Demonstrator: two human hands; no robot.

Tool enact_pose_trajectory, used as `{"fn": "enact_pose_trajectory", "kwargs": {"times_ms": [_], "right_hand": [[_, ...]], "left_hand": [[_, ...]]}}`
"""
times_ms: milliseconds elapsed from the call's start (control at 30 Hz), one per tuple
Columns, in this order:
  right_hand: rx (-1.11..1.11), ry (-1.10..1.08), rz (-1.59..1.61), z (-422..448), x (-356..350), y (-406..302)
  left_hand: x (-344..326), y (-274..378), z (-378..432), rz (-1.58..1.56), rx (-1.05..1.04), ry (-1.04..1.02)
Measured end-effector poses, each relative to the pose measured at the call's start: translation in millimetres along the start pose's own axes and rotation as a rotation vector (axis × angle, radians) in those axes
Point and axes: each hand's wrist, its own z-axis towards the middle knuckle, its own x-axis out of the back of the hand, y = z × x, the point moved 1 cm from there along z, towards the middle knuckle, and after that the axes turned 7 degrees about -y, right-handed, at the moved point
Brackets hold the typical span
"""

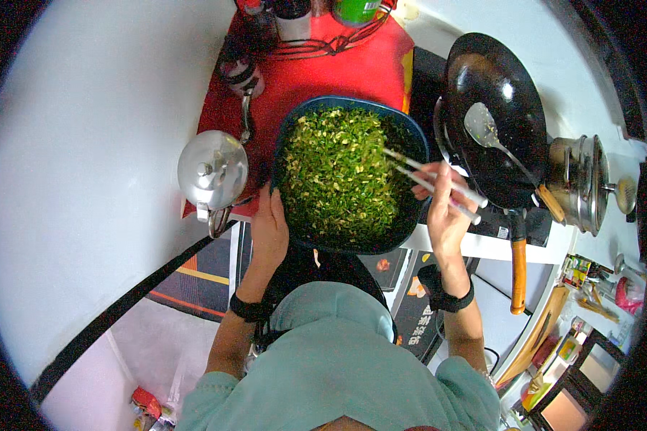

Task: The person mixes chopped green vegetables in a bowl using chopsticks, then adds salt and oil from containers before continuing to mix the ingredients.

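A dark blue square basin [350, 101] with rounded corners is full of chopped green filling [339, 172] flecked with pale yellow bits. My left hand [270, 229] grips the basin's left side near the front corner. In my right hand [446, 207] is a pair of pale chopsticks [436, 182], their tips in the filling at the right side. The filling around the tips looks blurred. Some of my right fingers lie close to the basin's right rim; whether they touch it I cannot tell.
A metal pot with a lid [212, 168] stands left on the red cover [323, 75]. At right, a black wok [496, 86] with a wooden handle [518, 275] holds a metal spatula [481, 124]. Beyond it is a lidded steel pot [579, 183]. Bottles and a green container [356, 11] stand behind.
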Motion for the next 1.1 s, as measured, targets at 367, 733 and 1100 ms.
{"fn": "enact_pose_trajectory", "kwargs": {"times_ms": [367, 733, 1100], "right_hand": [[0.029, -0.014, -0.129, -28.7, 47.0, -40.3], [-0.142, 0.143, 0.008, -11.4, 1.2, 9.7], [0.003, 0.033, 0.147, -44.6, 23.1, -46.1]], "left_hand": [[1.2, -7.9, 1.8, -0.002, -0.137, 0.054], [-6.0, -10.1, 1.9, 0.056, -0.176, 0.093], [-6.0, -12.4, 6.5, 0.063, -0.192, 0.160]]}}
